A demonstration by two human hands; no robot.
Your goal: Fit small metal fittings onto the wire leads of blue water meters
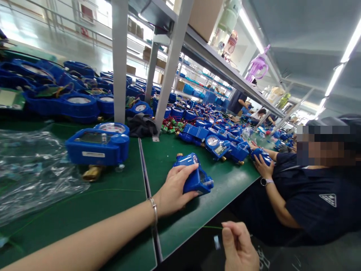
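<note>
My left hand (176, 190) is wrapped round a blue water meter (195, 180), which sits tilted on the green bench top (118, 214). The meter's brass end points away from me. Near the bench's front edge, my right hand (241, 244) pinches a thin green wire (212, 227) between thumb and fingers. A small pale tag (216, 242) shows beside those fingers; whether it is joined to the wire I cannot tell. Another blue meter (97, 146), with a display window and a brass fitting, stands on the bench to the left.
Clear plastic sheeting (31, 173) covers the bench's left side. Many blue meters (76, 103) are piled along the back, around grey shelf posts (120, 64). A dark cloth (142, 126) lies by one post. At right, a co-worker (316, 199) holds a blue meter (262, 156).
</note>
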